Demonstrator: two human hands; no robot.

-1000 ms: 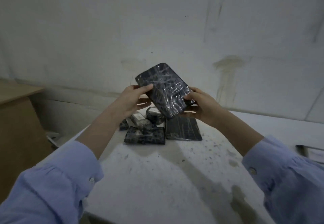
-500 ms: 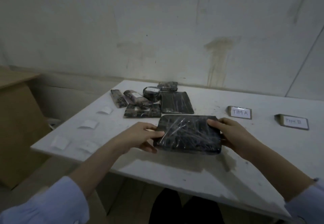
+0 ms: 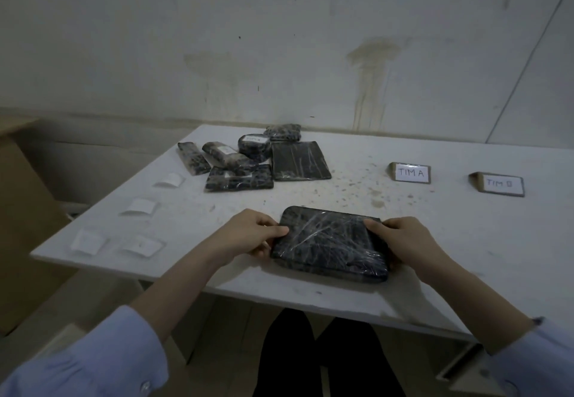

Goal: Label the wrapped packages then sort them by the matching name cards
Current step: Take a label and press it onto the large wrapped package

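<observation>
**Large wrapped package held at the near edge of the tabletop**

The large wrapped package (image 3: 330, 243) lies flat on the tabletop (image 3: 466, 241), close to the near edge and roughly midway along it. Its dark surface is covered in clear film.

The left hand (image 3: 251, 235) grips the left end of the package, thumb on top and fingers curled at the edge. The right hand (image 3: 403, 241) grips the right end in the same manner.

A group of smaller wrapped packages (image 3: 239, 179) sits toward the far left corner. Within the group, the round package (image 3: 254, 146) carries a white label on top, and the flat package (image 3: 299, 160) lies at the right side.

Four white labels (image 3: 138, 206) lie along the left edge.

The "TIM A" card (image 3: 410, 173) stands toward the far right. The second card (image 3: 500, 184) stands just to its right; its last letter is too blurred to read.
</observation>
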